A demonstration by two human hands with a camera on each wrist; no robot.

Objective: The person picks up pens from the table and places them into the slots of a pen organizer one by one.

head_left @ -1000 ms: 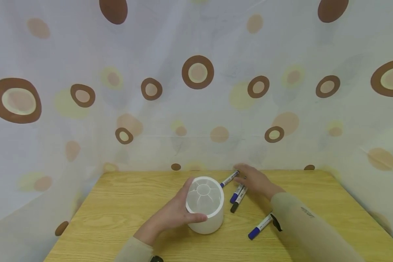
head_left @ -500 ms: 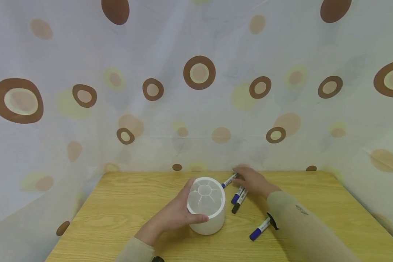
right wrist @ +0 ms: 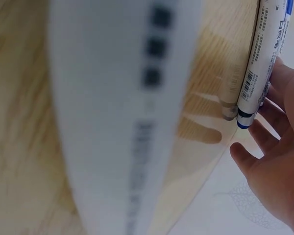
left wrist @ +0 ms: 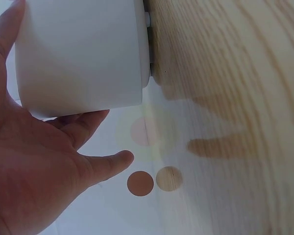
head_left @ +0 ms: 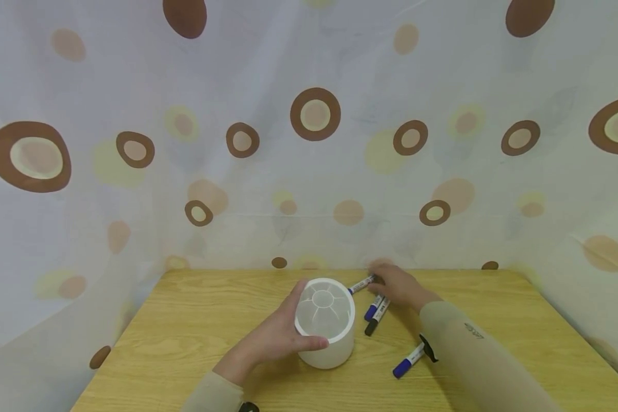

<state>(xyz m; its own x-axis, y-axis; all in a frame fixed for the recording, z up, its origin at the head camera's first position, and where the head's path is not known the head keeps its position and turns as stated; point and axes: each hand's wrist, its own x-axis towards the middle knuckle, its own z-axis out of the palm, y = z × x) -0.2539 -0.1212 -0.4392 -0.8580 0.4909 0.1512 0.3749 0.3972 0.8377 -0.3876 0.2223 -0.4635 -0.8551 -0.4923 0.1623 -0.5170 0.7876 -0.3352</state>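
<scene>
Left hand (head_left: 274,336) curls round white cup (head_left: 331,353)
At the far marker (head_left: 361,285) is my right hand (head_left: 399,285); whether it pinches, I cannot tell.

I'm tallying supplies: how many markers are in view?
4: one marker pinched by the right hand; nearer the person, a blue-capped one beside a black-capped one; another blue-capped one partly under the right forearm. Hand or forearm may hide more.

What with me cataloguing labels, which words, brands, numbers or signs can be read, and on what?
No text is readable.
Blue-ended marker, right wrist view: barcode, print too small.
Close-up white object: three dark squares, blurred print.
Markers, head view: print too small.
Right sleeve: dark script, too small.
</scene>
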